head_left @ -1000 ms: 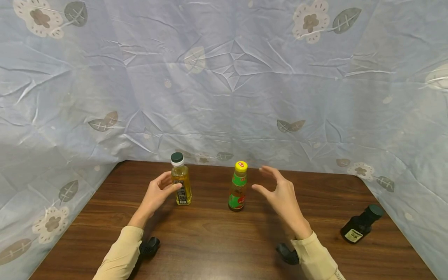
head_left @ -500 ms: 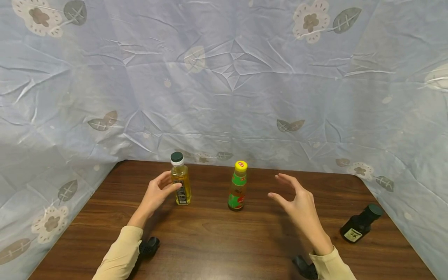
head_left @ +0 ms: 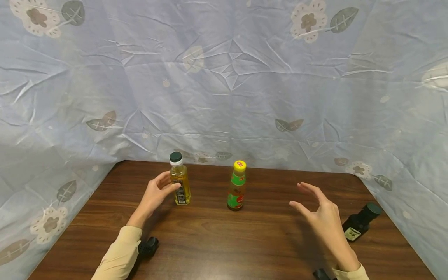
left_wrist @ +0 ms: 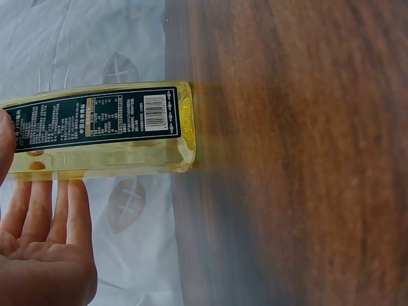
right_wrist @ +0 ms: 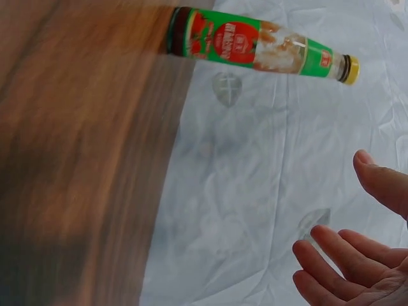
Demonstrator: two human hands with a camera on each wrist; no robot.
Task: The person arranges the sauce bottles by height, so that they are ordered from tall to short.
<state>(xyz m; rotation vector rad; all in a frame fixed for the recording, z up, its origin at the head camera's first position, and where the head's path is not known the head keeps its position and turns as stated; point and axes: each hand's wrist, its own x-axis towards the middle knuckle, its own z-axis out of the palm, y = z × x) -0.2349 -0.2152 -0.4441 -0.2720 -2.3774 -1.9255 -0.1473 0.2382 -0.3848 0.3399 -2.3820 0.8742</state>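
An oil bottle (head_left: pixel 181 192) with yellow oil and a dark green cap stands upright on the table. My left hand (head_left: pixel 154 196) holds its side, thumb on the front and fingers round the back; the left wrist view shows the bottle's dark label (left_wrist: pixel 95 120) close up. To the right of it stands a sauce bottle (head_left: pixel 237 190) with a yellow cap and a green and red label, untouched. My right hand (head_left: pixel 323 214) hovers over the right part of the table, thumb and fingers spread apart with nothing between them. Behind it, partly hidden, is a small dark bottle (head_left: pixel 360 223).
The brown wooden table (head_left: pixel 217 241) ends at the back against a pale blue cloth (head_left: pixel 224 109) with flower and leaf prints. The cloth also hangs at both sides. Black wrist devices show at the left wrist (head_left: pixel 148 247) and the right wrist (head_left: pixel 321 274).
My right hand has moved right and toward me, away from the sauce bottle and up to the dark bottle. My left hand and the bottles have stayed in place.
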